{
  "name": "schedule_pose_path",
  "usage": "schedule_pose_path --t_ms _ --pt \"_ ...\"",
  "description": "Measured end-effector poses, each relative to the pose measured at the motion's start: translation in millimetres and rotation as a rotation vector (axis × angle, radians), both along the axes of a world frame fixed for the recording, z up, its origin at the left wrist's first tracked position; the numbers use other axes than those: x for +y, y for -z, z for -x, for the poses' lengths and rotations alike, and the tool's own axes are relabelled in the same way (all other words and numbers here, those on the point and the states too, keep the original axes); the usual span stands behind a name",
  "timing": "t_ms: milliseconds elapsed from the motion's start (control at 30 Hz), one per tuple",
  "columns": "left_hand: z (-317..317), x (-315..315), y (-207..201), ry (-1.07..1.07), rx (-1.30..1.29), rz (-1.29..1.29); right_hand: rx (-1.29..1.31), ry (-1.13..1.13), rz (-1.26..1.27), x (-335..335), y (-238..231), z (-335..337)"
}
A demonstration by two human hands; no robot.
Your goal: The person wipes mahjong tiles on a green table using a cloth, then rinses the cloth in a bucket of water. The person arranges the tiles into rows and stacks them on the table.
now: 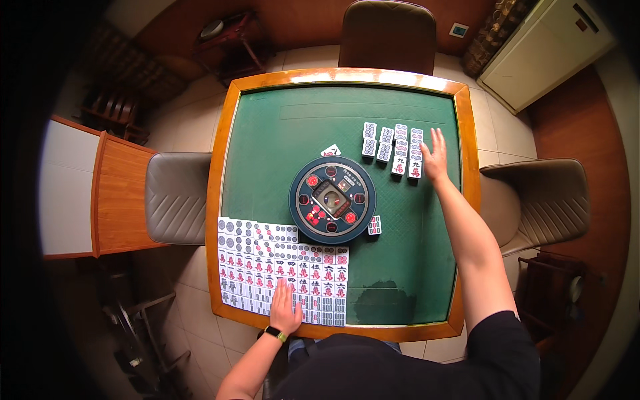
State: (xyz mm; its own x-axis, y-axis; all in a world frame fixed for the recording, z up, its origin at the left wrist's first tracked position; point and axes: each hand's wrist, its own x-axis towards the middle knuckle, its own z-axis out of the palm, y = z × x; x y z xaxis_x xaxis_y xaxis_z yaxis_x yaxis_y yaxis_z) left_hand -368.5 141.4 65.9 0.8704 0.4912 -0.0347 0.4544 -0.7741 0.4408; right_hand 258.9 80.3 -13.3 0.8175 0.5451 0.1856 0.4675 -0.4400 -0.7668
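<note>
A large block of face-up mahjong tiles lies in close rows at the table's near left corner. My left hand rests on its lower rows, fingers stretched out, covering some tiles. At the far right stand several short columns of mahjong tiles, with small gaps between them. My right hand is beside the rightmost column, fingers apart, touching or nearly touching its edge; nothing shows in its grasp. One loose tile sits right of the round centre console, and another tile lies tilted behind it.
The green table top has a raised wooden rim. A dark patch marks the cloth near the front. Chairs stand at the left, right and far side. A wooden cabinet is farther left.
</note>
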Motion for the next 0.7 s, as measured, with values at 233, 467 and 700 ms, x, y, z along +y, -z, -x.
schedule_pose_path --t_ms 233,467,700 --pt "71 -15 12 -0.305 0.11 0.053 0.012 -0.057 0.064 43 44 61" --pt "73 18 15 -0.395 0.031 0.022 0.752 -0.322 -0.414 21 29 150" --pt "57 37 18 -0.452 -0.041 0.04 1.175 -0.073 -0.334 -8 -16 172"
